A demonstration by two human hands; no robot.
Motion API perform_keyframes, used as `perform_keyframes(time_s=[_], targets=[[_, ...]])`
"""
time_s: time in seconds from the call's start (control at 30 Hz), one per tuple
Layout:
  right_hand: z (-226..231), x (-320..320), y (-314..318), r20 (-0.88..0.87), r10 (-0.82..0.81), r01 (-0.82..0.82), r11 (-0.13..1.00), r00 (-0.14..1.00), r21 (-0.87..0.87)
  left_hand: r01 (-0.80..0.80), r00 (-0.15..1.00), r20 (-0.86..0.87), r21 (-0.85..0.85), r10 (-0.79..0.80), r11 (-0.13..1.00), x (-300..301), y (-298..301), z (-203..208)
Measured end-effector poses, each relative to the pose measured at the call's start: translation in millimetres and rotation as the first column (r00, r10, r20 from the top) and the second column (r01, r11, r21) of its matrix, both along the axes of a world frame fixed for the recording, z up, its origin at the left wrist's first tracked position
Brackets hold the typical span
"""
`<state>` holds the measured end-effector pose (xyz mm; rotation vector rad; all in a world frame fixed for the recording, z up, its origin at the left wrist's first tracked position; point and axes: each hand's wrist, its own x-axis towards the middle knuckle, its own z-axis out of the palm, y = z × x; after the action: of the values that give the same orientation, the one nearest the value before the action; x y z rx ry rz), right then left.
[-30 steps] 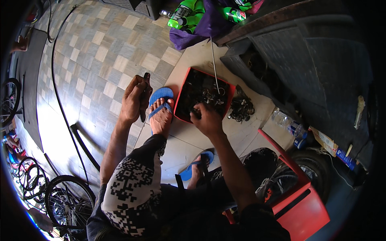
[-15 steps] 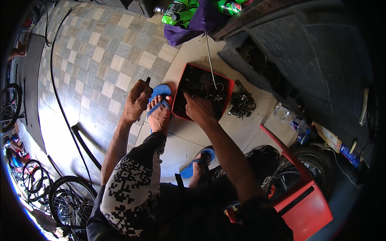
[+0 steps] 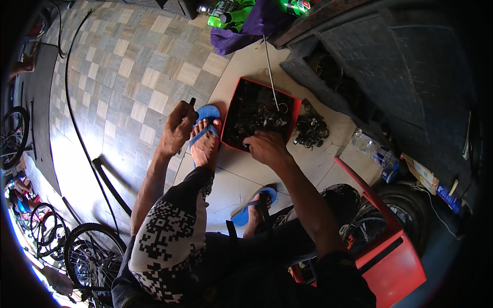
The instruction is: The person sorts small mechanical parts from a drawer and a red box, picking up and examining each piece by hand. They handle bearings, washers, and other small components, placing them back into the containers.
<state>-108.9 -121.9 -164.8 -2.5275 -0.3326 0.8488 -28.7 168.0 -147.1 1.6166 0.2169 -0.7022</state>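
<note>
My left hand (image 3: 178, 127) is closed around a slim dark object, whose black end (image 3: 192, 101) sticks out above the fist; its kind does not show. My right hand (image 3: 268, 147) lies at the near edge of a red open box (image 3: 295, 115), fingers curled over the rim. Whatever is in those fingers is hidden or too small to name. Inside the box is a jumble of dark small metal parts (image 3: 257, 115). A thin pale rod (image 3: 269, 72) leans from the box toward a purple cloth. Beside the box on the right lies a pile of dark metal parts (image 3: 311, 128).
Green bottles (image 3: 239, 14) sit by the purple cloth (image 3: 231, 41) at the far side. A dark cabinet (image 3: 380, 66), clear plastic bottles (image 3: 367, 145) and a red chair (image 3: 393, 267) are on the right. Bicycle wheels (image 3: 95, 256) and a black hose (image 3: 67, 82) are on the left.
My right hand has drawn back from over the box's contents to its near edge, and its fingers have curled in. My left hand has barely moved.
</note>
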Motion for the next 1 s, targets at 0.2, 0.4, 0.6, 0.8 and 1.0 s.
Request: perform_keyframes(time_s=[0.2, 0.4, 0.6, 0.8, 1.0], targets=[[16.3, 3.2, 3.3, -0.060, -0.069, 0.065, 0.996, 0.996, -0.067, 0.014, 0.999, 0.049, -0.015, -0.013, 1.000, -2.8, -3.7, -1.8], [11.7, 17.6, 23.7, -0.017, -0.248, 0.235, 0.938, 0.969, -0.255, 0.074, 0.985, 0.157, 0.002, -0.073, 0.997, -3.3, -11.1, -0.5], [-10.6, 5.9, 52.7, 0.060, -0.275, 0.281, 0.922, 0.959, -0.265, 0.097, 0.983, 0.162, -0.043, -0.089, 0.994, -1.5, -19.4, 1.7], [-15.7, -22.0, 46.0, 0.102, -0.138, 0.125, 0.985, 0.985, 0.117, 0.119, 0.991, 0.067, -0.068, -0.115, 0.991, 1.5, -18.6, -0.1], [-18.8, -5.1, 46.2, 0.158, -0.448, 0.453, 0.891, 0.880, 0.000, 0.107, 0.994, 0.041, -0.044, -0.105, 0.993, 2.9, -20.5, 0.2]])
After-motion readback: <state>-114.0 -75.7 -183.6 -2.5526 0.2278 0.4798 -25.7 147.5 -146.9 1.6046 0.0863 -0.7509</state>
